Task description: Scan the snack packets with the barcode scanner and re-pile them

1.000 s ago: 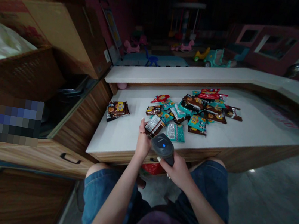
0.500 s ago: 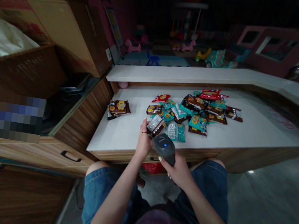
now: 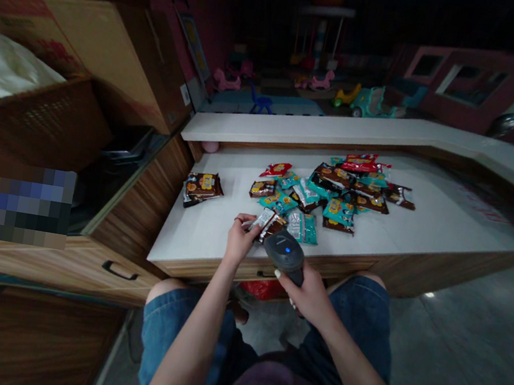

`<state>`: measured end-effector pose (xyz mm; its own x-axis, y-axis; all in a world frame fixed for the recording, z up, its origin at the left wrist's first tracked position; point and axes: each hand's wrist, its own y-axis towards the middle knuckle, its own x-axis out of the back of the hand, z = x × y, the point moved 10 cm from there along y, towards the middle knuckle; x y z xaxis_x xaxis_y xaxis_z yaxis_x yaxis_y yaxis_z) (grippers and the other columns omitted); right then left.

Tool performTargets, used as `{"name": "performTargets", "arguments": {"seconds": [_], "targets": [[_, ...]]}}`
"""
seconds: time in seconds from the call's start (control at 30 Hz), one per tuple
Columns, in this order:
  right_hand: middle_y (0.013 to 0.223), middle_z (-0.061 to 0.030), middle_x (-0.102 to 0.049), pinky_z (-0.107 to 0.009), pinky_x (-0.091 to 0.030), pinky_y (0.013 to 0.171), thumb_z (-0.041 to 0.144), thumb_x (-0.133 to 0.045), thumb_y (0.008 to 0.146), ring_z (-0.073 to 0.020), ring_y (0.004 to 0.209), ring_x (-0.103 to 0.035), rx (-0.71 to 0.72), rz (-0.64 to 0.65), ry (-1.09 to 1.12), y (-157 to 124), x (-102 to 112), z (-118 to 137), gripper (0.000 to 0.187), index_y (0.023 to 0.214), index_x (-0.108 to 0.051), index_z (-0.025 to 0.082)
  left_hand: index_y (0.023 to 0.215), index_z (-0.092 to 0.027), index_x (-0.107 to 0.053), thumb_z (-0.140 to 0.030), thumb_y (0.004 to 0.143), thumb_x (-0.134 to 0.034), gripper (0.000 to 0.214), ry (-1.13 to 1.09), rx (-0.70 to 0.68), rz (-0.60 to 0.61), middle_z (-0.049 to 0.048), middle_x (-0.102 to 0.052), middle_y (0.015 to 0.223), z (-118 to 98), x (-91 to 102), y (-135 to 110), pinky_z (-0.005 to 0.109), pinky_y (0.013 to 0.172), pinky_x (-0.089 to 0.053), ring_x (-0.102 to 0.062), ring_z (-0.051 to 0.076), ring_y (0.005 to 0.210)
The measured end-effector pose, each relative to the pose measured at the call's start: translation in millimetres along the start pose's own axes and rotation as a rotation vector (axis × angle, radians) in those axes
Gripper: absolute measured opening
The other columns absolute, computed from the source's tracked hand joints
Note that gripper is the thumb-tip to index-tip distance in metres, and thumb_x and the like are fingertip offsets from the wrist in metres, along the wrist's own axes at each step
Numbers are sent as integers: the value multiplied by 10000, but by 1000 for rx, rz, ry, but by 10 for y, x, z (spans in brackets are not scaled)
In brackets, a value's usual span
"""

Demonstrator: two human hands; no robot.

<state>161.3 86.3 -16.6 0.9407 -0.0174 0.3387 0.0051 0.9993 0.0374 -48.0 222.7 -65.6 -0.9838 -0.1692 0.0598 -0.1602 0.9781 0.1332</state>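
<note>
- My denim shorts, nearest, lie below both forearms, my knees facing the counter front.
- My right hand is wrapped around the handle of a dark grey scanner, which shows a lit blue spot on top; its head points forward and left.
- My left hand pinches a brown packet by its left end, between thumb and fingers, with silver printed wrapping facing up. The packet is near the counter's front edge, just beyond the scanner head; whether the two touch, I cannot tell.
- Just right of the held packet, a teal packet lies flat on the white counter.
- Behind these spreads a loose heap of brown, teal and red packets, several overlapping.
- Well to the left of the heap, a small stack of brown packets lies apart.
- A raised white ledge borders the counter's far side.
- Beyond it, in dim light, stand a blue chair and a teal toy car.
</note>
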Motion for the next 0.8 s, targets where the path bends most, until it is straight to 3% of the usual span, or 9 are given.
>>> {"name": "performTargets", "arguments": {"seconds": [0.13,0.33,0.63,0.8], "targets": [[611,-23,-704,-306,-531,553,430,-692,843,-270,648,-737,-21,-7,28,-16,26,-7,215,933,-688,234,1118,-178,-661,-292,647,-873,528,-286,185,105,62,-748,986,158,-16,56,373,902,-559,-714,195,884],[599,-24,-686,-311,-526,562,468,-676,841,-273,641,-729,-28,11,35,-19,-19,-11,234,887,-668,239,977,-171,-697,-291,773,-818,266,-618,286,61,81,-774,1016,199,136,18,360,953,-583,-736,192,959],[912,-104,-802,-371,-561,824,447,-660,845,-311,913,-765,48,52,-34,16,-158,82,268,967,-674,209,1012,-203,-578,-160,746,-809,354,-701,343,12,19,-774,926,229,115,-35,398,941,-608,-754,158,852],[976,-125,-810,-386,-558,842,436,-645,863,-334,984,-765,49,93,-47,10,-230,68,296,1034,-678,198,1048,-215,-522,-191,713,-861,477,-643,331,26,1,-759,883,223,99,-46,413,907,-621,-749,162,803]]}}
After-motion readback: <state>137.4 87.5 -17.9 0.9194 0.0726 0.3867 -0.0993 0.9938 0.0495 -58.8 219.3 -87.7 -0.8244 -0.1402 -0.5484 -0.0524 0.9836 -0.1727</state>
